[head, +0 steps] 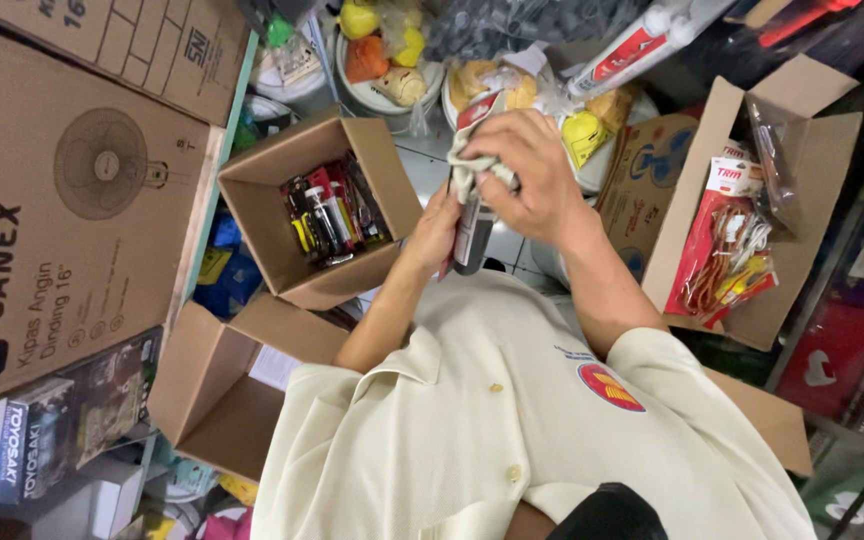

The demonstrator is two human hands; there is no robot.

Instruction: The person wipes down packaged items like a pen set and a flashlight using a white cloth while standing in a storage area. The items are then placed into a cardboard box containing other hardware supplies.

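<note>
Carded item [472, 228], a flat red, white and dark pack, stands upright between my two hands, just above my cream shirt [512, 430]. I can see only its long edge and lower end; the rest is hidden behind a pale cloth [472, 165] and my palms. One hand [435, 232], on the picture's left, has its fingers closed around the pack's lower part. The other hand [527, 175] has its fingers curled tight on the cloth, pressing it against the top of the pack. Which hand is my left and which my right I cannot tell from this angle.

Beside the lower hand sits an open cardboard box [282, 180] with small red, yellow and black packs lying in it. Nearer my shoulder is an empty open carton [212, 400]. On the other side, another open carton [802, 150] holds red-carded goods with coiled orange cord. Further off, a big fan carton [62, 190] leans at the picture's left edge, and white bowls [382, 100] of bagged yellow and orange pieces lie beyond the hands.
</note>
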